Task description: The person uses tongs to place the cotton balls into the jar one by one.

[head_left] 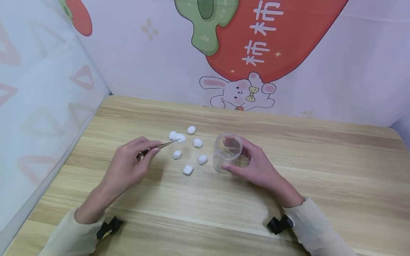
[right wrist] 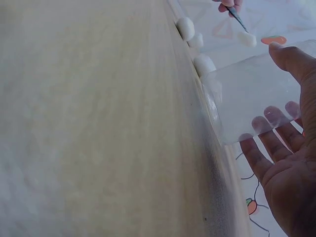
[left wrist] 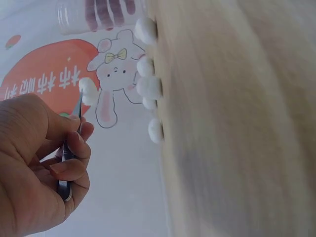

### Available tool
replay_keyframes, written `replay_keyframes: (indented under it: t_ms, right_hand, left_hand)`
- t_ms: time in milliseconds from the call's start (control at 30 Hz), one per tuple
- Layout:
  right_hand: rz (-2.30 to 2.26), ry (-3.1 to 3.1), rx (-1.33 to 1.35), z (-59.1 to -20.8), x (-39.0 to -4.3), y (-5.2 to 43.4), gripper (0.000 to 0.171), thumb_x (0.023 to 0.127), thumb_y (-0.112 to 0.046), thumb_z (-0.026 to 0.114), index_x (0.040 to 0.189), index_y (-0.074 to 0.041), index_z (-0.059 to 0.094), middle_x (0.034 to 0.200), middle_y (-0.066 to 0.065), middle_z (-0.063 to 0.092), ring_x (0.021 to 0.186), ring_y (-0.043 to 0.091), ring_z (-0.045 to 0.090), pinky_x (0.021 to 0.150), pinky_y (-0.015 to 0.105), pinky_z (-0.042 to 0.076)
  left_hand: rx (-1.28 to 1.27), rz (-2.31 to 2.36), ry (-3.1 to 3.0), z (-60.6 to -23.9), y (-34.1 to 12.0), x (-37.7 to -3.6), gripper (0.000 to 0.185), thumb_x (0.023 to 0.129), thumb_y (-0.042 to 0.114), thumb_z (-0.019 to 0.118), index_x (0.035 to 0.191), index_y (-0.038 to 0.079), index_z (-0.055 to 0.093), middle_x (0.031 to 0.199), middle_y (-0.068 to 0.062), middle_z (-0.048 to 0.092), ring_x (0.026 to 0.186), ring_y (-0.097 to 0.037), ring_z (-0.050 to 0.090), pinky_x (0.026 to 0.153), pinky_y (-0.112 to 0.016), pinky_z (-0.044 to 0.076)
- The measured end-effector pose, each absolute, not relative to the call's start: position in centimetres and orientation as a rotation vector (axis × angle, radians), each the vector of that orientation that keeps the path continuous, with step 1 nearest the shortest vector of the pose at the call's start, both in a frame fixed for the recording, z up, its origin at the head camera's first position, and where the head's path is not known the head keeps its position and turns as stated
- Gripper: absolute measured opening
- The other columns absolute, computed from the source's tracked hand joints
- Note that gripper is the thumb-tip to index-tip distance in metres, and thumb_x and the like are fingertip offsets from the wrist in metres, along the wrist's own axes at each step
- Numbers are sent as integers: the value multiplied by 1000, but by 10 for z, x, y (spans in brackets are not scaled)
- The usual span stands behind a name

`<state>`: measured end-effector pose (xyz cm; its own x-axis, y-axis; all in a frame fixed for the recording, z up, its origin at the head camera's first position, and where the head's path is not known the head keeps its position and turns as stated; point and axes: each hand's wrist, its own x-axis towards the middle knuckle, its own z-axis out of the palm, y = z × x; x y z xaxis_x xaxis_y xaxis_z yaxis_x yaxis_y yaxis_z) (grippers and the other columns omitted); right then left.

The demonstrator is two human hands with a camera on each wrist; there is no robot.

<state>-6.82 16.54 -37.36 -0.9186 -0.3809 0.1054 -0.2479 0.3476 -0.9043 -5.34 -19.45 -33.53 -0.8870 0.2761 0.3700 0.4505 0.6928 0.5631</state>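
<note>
My left hand [head_left: 128,163] grips a pair of metal tweezers [head_left: 166,144] between thumb and fingers. At their tips is a white cotton ball [left wrist: 89,92], raised off the table in the left wrist view. My right hand [head_left: 258,164] holds a clear, open-topped plastic jar [right wrist: 252,94], thumb on the near side and fingers round the far side. The jar stands upright on the table, with no cotton ball visible inside. Several more cotton balls lie loose between the hands, the closest to the jar being one cotton ball [head_left: 202,159] on its left.
The wooden table [head_left: 198,213] runs back to a printed cloth backdrop [head_left: 336,71] with a rabbit and red fruit. Another pale cloth [head_left: 48,106] hangs along the left edge. Black wrist mounts [head_left: 110,227] sit by both sleeves, close over the tabletop.
</note>
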Motion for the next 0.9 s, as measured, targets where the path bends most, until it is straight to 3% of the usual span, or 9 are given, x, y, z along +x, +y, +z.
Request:
replay_keyframes:
  t_ms: [900]
  right_hand:
    - [-1598, 2546, -594, -371, -68, 162, 76, 81, -17, 94, 147, -15, 58, 140, 8, 69, 131, 22, 65, 108, 45, 57]
  left_hand:
    - [-782, -1124, -2563, -300, -146, -57, 20, 95, 1, 76, 113, 9, 82, 83, 5, 67, 65, -5, 47, 57, -16, 38]
